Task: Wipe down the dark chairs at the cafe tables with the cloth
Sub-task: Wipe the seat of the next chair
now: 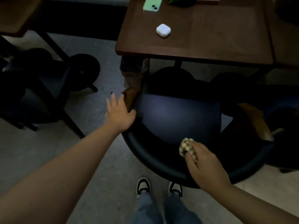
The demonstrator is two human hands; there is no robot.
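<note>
Two hands on one dark chair [174, 120] pulled out from the table [202, 44], dim light. I see a curved black backrest nearest me, a blue-grey seat with a soft glare patch, brown wooden armrests left and right. My right hand [202, 162] has its fingers curled over a bunched checked cloth [187, 147], cream and brown, pressed on the inner edge of the backrest at the seat's rear right. My left hand [119, 112] lies on the left armrest [130, 98], fingers fairly straight and spread, thumb side against the wood; can't tell if the thumb hooks round it, reads as flat and relaxed. On the table: a white earbud case [163, 30], a green phone [152, 4] cut off by the top edge, something dark and green also cropped up top, can't identify. Under the table the chair's front vanishes into shadow; round black shapes there are hard to read. Another dark chair [40, 94] at left, mostly murk. My sneakers [143, 188] and jeans show at the bottom, on a grey floor [90, 159].
</note>
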